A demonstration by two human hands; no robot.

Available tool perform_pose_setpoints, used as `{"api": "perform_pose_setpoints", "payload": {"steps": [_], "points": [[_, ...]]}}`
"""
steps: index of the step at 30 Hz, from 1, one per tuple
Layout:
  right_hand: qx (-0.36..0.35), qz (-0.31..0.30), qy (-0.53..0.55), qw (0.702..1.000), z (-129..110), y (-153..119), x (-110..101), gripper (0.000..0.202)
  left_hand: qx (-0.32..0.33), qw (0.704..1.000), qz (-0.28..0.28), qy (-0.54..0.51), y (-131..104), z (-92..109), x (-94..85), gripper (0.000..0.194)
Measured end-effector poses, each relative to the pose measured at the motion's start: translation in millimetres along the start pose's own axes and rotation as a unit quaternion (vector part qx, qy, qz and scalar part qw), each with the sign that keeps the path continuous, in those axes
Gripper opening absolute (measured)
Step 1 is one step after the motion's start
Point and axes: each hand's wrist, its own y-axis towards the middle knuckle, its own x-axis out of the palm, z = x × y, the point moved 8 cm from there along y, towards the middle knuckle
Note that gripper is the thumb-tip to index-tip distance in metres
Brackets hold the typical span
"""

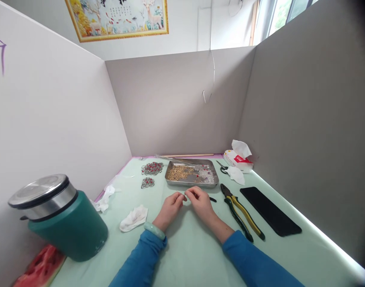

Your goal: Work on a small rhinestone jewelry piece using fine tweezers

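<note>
Both my left hand (169,208) and right hand (202,205) are pinching, fingers (179,197) narrow, on what I cannot tell; I'm risking a drop if my pressure is slackening.

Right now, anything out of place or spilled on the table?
Cut watermelon beside the green flask looks odd: food on a table with beads. Crumpled tissues lie loose nearby. No spill or damage visible.

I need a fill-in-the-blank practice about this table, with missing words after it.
A piece of ____ lies beside the green bottle.
The bangle is on the ____ wrist.
The right sleeve is coloured ____.
The tissue box stands to the ____ of the metal tray.

Missing words, in order: watermelon; left; blue; right.
</note>
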Motion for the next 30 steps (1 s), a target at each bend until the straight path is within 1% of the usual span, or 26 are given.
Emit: {"api": "perform_pose_setpoints", "payload": {"steps": [4,7,13,17,20,26,30], "points": [[0.054,-0.018,0.074,0.996,5.7,1.2,3.8,0.022,0.012,1.000,0.008,-0.001,-0.8,6.6,0.5,0.026],[0.076,-0.024,0.115,0.990,5.8,1.5,5.8,0.024,0.015,1.000,0.014,-0.008,-1.9,10.3,1.1,0.026],[0.083,-0.002,0.135,0.987,11.8,4.6,0.3,0.024,-0.009,1.000,-0.006,-0.028,-2.5,3.8,5.6,0.038],[0.084,0.000,0.132,0.988,16.9,6.0,-0.3,0.024,-0.020,0.999,-0.023,-0.036,-1.4,-2.8,7.3,0.034],[0.080,-0.001,0.131,0.988,16.8,5.7,1.9,0.024,-0.028,0.998,-0.026,-0.044,-0.7,-6.0,6.5,0.035],[0.073,0.004,0.133,0.988,15.7,5.3,1.4,0.025,-0.056,0.994,-0.059,-0.073,-2.4,-3.9,12.1,0.037],[0.086,0.012,0.147,0.985,19.9,6.4,-2.2,0.025,-0.078,0.990,-0.087,-0.081,-5.0,-3.3,16.2,0.041]]}}
